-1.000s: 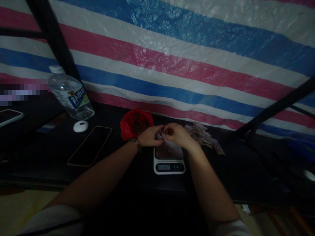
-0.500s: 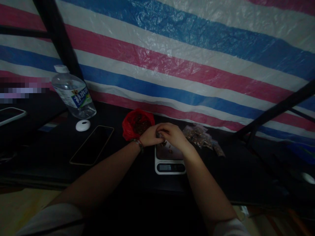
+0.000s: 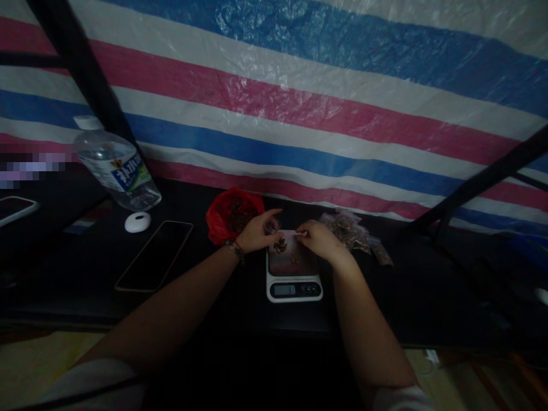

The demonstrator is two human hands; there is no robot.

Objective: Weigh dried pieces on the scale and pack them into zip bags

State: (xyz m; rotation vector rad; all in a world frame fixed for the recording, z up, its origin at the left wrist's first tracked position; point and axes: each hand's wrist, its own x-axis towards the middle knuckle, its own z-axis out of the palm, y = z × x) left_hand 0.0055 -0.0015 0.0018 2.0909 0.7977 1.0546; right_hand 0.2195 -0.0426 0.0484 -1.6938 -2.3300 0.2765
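Observation:
A small white kitchen scale (image 3: pixel 293 281) sits on the dark table (image 3: pixel 214 285) in front of me. On its platform lies a small clear bag (image 3: pixel 287 242) with a few brown bits in it. My left hand (image 3: pixel 258 229) pinches the bag's left end, its index finger stretched out. My right hand (image 3: pixel 319 240) pinches the bag's right end. A red plastic bag (image 3: pixel 231 213) of dark brown bits stands just left of my left hand.
A pile of small filled clear bags (image 3: pixel 353 233) lies right of the scale. A phone (image 3: pixel 154 254), a white round cap (image 3: pixel 137 221) and a water bottle (image 3: pixel 116 165) are at the left. A striped tarp (image 3: pixel 299 103) hangs behind; black bars (image 3: pixel 479 182) slant across.
My hands, earlier bunched together above the scale, have moved apart and lowered, stretching the small clear bag flat over the platform. The camera shifted slightly.

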